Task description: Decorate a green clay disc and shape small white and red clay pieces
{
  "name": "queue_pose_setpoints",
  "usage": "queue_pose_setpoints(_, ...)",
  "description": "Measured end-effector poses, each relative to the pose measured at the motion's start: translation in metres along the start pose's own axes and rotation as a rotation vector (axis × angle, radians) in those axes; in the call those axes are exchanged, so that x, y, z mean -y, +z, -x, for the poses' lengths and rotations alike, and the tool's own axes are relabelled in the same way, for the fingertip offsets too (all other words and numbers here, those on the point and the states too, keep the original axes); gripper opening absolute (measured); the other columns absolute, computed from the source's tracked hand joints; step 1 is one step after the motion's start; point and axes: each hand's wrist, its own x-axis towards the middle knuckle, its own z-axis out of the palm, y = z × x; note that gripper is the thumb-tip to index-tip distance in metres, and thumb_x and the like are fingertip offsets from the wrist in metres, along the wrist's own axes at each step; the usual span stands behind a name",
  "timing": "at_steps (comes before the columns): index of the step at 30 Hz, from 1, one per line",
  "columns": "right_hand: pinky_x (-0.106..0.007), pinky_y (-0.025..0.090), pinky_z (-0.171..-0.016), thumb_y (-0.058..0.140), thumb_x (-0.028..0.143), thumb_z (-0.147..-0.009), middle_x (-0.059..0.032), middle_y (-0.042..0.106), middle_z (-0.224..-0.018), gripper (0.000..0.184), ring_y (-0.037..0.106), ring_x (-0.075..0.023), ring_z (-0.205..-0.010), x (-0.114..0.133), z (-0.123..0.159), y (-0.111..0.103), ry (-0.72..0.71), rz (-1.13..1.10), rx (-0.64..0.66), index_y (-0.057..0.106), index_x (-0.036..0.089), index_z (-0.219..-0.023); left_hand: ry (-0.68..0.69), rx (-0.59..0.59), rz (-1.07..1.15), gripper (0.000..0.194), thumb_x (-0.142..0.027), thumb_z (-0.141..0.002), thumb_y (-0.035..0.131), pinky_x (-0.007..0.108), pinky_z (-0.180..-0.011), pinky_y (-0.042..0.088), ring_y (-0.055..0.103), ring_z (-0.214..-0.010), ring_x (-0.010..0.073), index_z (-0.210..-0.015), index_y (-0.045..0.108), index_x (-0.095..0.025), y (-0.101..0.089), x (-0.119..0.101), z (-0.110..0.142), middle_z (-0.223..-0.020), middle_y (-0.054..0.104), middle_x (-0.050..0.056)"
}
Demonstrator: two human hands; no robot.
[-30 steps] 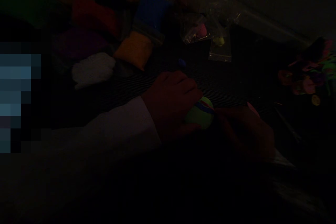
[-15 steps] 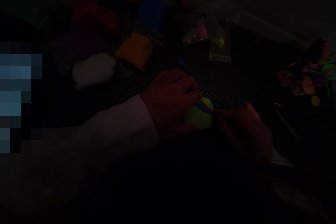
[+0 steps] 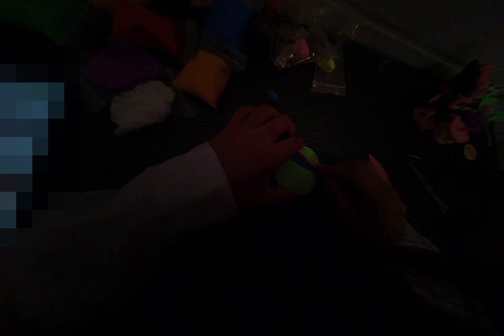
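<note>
The light is very dim. My left hand [image 3: 255,152] is closed round the left side of a light green ball [image 3: 295,177], thumb and fingers on opposite sides. A thin blue strip [image 3: 303,161] with a red edge runs across the ball's upper part. My right hand [image 3: 366,199] is closed in a pinch, its fingertips touching the ball's right side at the strip's end. A flat pink piece [image 3: 378,168] sticks up behind my right hand; whether I hold it is unclear. What lies between those fingertips is hidden.
Bags of coloured clay, among them orange [image 3: 202,77], white [image 3: 142,106] and blue [image 3: 230,20], lie at the upper left. A small blue lump [image 3: 272,96] sits beyond the ball. Small clear bags [image 3: 328,81] lie farther back. Colourful pieces [image 3: 459,126] and a thin tool [image 3: 429,187] are at right.
Both hands and the ball stay almost in place. My right fingertips have shifted slightly left along the strip. The view has moved a little.
</note>
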Motion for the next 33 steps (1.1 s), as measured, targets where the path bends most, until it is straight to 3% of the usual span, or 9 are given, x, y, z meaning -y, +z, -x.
queue_pose_setpoints(8,-0.036,0.049,-0.07,0.052,0.021,-0.088,-0.0027,0.072,-0.083,0.019,0.066,-0.0192,-0.075,0.0,-0.001,0.0,0.014,-0.017,0.001,0.063,0.023,-0.103,0.004,0.01,-0.005,0.053,-0.048,-0.071,0.065,0.053,-0.089,0.039,0.051,-0.106,0.0341,-0.113,0.062,-0.016,-0.001,0.0,0.0,-0.113,0.06,0.013)
queue_pose_setpoints(13,-0.035,0.049,-0.071,0.053,0.02,-0.088,-0.0028,0.072,-0.091,0.022,0.066,-0.0189,-0.079,-0.013,0.005,-0.008,0.07,-0.088,-0.012,0.063,0.026,-0.107,0.013,0.012,0.017,0.053,-0.047,-0.071,0.066,0.051,-0.091,0.038,0.052,-0.106,0.0325,-0.115,0.061,-0.016,0.0,0.001,0.001,-0.113,0.06,0.012)
queue_pose_setpoints(18,-0.034,0.048,-0.069,0.055,0.02,-0.087,-0.0026,0.07,-0.088,0.021,0.064,-0.0183,-0.078,-0.023,0.008,-0.011,0.03,-0.065,-0.002,0.065,0.026,-0.105,0.01,0.016,0.028,0.053,-0.044,-0.07,0.067,0.053,-0.092,0.038,0.05,-0.109,0.0339,-0.115,0.061,-0.016,-0.001,0.002,0.001,-0.114,0.059,0.012)
queue_pose_setpoints(33,-0.035,0.046,-0.071,0.055,0.017,-0.087,-0.0041,0.07,-0.091,0.021,0.062,-0.0185,-0.081,-0.021,0.007,-0.012,-0.022,-0.082,0.049,0.065,0.021,-0.105,0.017,0.02,0.03,0.053,-0.043,-0.071,0.066,0.053,-0.091,0.039,0.05,-0.109,0.0338,-0.117,0.06,-0.017,0.001,0.002,0.002,-0.116,0.058,0.012)
